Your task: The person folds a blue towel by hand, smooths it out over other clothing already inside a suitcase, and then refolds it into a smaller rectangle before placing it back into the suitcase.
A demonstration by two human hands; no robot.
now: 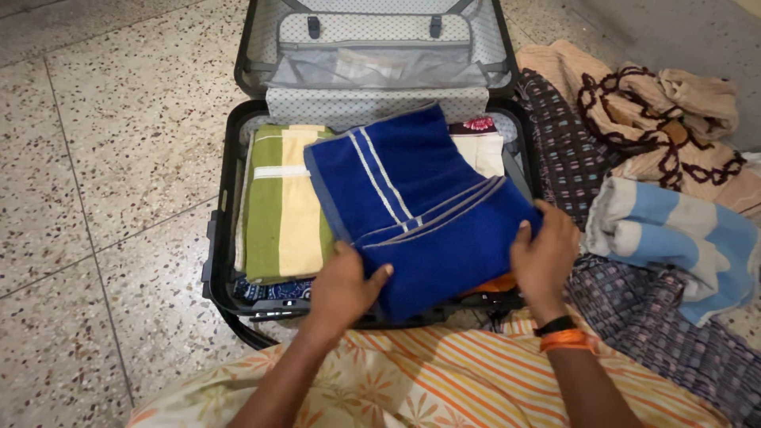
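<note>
While folded blue towel (420, 214) sits over open suitcase (226, 198), left hand (342, 287) and right hand (545, 254) grip its near corners.

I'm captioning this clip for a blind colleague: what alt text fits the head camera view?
Two bare hands, left hand and right hand, hold a folded blue towel over an open black suitcase on a speckled floor. A folded green and yellow towel lies inside on the left; a pile of clothes sits to the right.
</note>
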